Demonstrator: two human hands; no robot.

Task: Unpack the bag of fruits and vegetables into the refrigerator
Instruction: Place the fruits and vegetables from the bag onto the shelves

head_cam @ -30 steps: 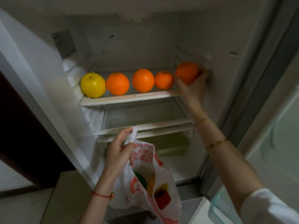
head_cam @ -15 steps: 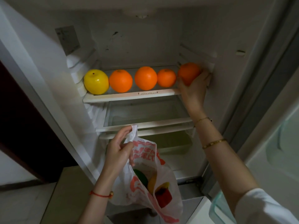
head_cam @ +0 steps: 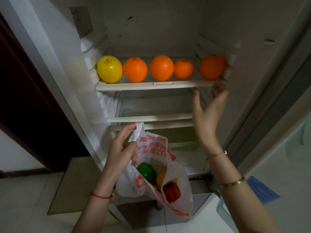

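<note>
The refrigerator stands open before me. On its upper shelf (head_cam: 134,85) a yellow apple (head_cam: 109,68) sits at the left beside several oranges; the rightmost orange (head_cam: 211,67) rests by the right wall. My right hand (head_cam: 207,113) hangs below that shelf, fingers apart and empty. My left hand (head_cam: 120,150) pinches the handle of a white plastic bag (head_cam: 151,148) with red print. Inside the bag I see a green pepper (head_cam: 146,172), a red pepper (head_cam: 171,192) and a yellow piece (head_cam: 161,176).
A lower glass shelf (head_cam: 149,117) and a drawer (head_cam: 175,137) lie beneath the fruit shelf. The fridge door (head_cam: 286,148) stands open at the right. A dark doorway (head_cam: 33,98) is at the left, and tiled floor (head_cam: 25,199) below.
My right hand has let go of the rightmost orange, which now rests on the shelf, and has drawn back and down. The left hand still holds the bag.
</note>
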